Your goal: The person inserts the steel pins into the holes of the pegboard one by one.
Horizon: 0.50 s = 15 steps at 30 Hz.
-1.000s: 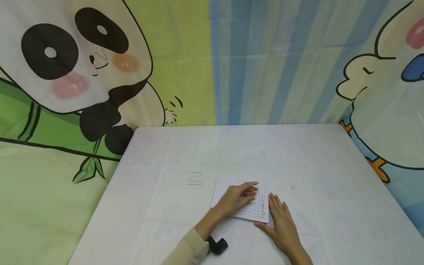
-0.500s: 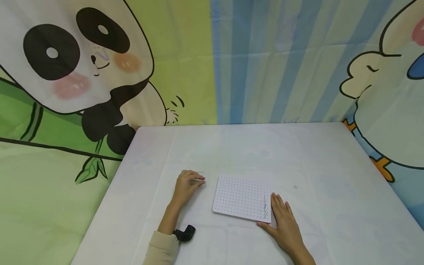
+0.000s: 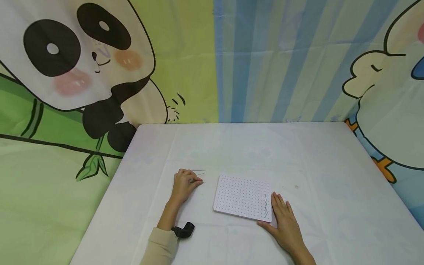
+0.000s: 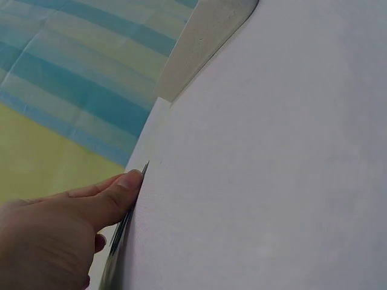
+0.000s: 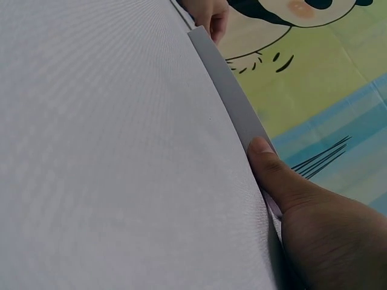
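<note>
A white board [image 3: 241,198] with a grid of small holes lies on the table. Several thin dark needles [image 5: 323,157] stand in a row near its right edge. My left hand [image 3: 183,184] is left of the board, thumb and fingertips together on a thin needle [image 4: 145,169], whose pointed end shows past the fingertips in the left wrist view. Beyond that hand lie loose needles [image 3: 198,170], partly hidden by the fingers. My right hand [image 3: 287,226] rests along the board's right side with straight fingers, its thumb at the near corner, against the board's edge [image 5: 227,87].
A white cloth covers the table [image 3: 159,221]. A black device [image 3: 184,230] is strapped at the left wrist. Behind the table hangs a printed curtain [image 3: 185,59] with a panda and blue stripes.
My left hand has moved from over the board leftward to the loose needles and pinches one there. The right hand stays at the board's right edge.
</note>
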Each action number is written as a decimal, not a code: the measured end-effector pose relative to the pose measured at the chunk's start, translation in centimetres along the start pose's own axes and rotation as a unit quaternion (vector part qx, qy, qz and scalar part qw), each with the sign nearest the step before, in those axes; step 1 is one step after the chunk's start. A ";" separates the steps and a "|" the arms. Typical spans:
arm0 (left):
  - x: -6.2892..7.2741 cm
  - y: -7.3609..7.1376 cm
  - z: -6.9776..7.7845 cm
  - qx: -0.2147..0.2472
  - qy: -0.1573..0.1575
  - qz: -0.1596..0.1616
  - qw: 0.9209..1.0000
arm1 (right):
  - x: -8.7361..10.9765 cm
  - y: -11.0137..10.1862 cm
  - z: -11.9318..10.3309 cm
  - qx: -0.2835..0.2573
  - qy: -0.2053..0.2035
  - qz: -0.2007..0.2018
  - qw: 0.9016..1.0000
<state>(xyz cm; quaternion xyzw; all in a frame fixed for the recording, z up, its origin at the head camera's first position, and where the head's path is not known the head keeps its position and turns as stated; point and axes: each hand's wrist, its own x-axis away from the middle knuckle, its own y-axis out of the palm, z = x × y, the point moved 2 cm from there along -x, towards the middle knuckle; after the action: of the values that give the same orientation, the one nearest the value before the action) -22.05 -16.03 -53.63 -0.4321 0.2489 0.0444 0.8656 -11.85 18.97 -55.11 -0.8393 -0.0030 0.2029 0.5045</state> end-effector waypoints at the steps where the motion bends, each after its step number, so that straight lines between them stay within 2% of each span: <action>1: 0.0 0.1 -0.1 0.000 0.002 0.000 1.000 | 0.0 0.0 0.0 0.000 0.000 -0.001 1.000; 8: 0.0 0.1 -0.1 -0.027 0.034 -0.013 0.999 | 0.0 0.0 0.0 -0.001 -0.003 0.005 1.000; 12: 0.0 0.1 0.1 -0.031 0.022 -0.018 0.999 | 0.0 0.0 0.0 0.000 -0.003 0.005 1.000; 15: -0.4 0.1 1.0 0.005 0.010 -0.008 1.000 | 0.0 0.0 0.0 0.001 -0.001 0.006 1.000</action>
<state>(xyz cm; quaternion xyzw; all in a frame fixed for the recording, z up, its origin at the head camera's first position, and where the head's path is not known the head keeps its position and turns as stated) -22.00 -15.13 -53.04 -0.4305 0.2544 0.0317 0.8654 -11.84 18.99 -55.12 -0.8385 0.0021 0.2066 0.5042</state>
